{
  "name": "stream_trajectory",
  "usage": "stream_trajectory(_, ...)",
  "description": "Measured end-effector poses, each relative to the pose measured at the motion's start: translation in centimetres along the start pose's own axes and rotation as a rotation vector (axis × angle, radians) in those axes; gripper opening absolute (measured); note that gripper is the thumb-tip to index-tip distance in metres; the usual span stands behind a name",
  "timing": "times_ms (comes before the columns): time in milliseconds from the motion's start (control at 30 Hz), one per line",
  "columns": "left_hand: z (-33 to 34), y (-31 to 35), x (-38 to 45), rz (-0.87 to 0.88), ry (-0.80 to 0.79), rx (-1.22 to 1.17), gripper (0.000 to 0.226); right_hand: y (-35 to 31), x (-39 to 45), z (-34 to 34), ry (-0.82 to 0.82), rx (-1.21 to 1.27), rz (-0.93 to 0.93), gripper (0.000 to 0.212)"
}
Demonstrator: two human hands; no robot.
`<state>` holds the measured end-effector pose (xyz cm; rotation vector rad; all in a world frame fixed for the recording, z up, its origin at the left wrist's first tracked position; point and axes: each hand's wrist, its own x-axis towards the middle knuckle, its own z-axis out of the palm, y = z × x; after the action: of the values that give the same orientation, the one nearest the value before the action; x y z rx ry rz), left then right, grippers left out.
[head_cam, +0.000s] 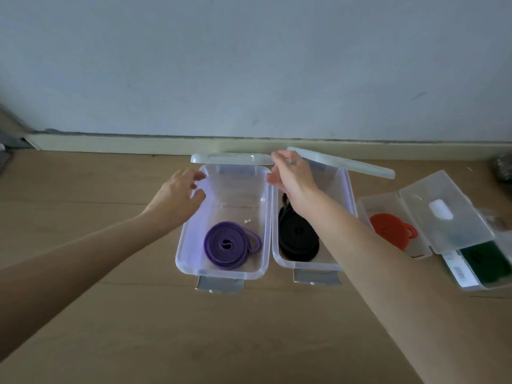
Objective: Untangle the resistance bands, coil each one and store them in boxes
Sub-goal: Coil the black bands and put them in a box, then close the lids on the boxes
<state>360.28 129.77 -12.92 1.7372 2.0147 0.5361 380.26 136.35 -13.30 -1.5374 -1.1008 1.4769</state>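
A coiled purple band (231,243) lies in the left clear box (180,245). Beside it, a coiled black band (297,241) fills the second clear box (347,189), partly hidden by my right forearm. The left box's lid (231,158) stands raised at its far end. My left hand (180,194) hovers at that box's far left corner with relaxed fingers, holding nothing. My right hand (291,173) reaches between the two raised lids, fingers straight, near the left lid's right end; contact is unclear. The second lid (343,162) slants up behind it.
A smaller clear box (365,206) to the right holds a coiled orange band (389,228), its lid (443,214) folded open. A coiled green band (484,260) sits in a box at the far right edge. Wall and skirting run just behind the boxes on the wooden floor.
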Motion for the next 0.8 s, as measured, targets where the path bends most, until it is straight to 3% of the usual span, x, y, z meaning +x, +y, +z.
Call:
stream_trajectory(100,1.0,-1.6,2.5,-0.300,0.246,-0.246,0.032,-1.1,2.2,2.5,0.030,0.160,0.147,0.036)
stream_trajectory(200,2.9,-3.1,4.0,-0.513,0.322,-0.574,0.030,-1.7,3.7,4.4,0.105,0.400,0.216,0.040)
stream_trajectory(300,4.2,-3.7,4.0,-0.587,0.321,-0.996,0.022,-2.2,3.5,4.6,0.079,0.590,0.166,0.038)
stream_trajectory(367,2.9,-4.0,3.8,-0.628,0.316,-1.281,0.029,-2.2,2.1,4.3,0.013,0.655,0.084,0.035)
stream_trajectory(467,0.0,-4.8,2.7,-0.574,0.247,-1.567,0.044,-0.2,-2.1,3.2,-0.096,0.578,-0.042,0.044)
stream_trajectory(533,-1.0,-4.6,1.0,-0.452,0.111,-1.406,0.041,2.3,-5.4,2.3,-0.178,0.348,-0.128,0.061)
stream_trajectory(633,0.4,-4.8,-2.5,-0.303,0.013,-0.933,0.037,5.9,-9.0,1.4,-0.212,-0.041,-0.219,0.080)
stream_trajectory(733,2.6,-5.3,-4.7,-0.349,0.059,-0.673,0.043,8.9,-10.6,1.3,-0.116,-0.485,-0.210,0.082)
stream_trajectory(800,3.7,-5.8,-5.2,-0.386,0.050,-0.537,0.045,10.3,-11.1,1.8,-0.073,-0.634,-0.172,0.090)
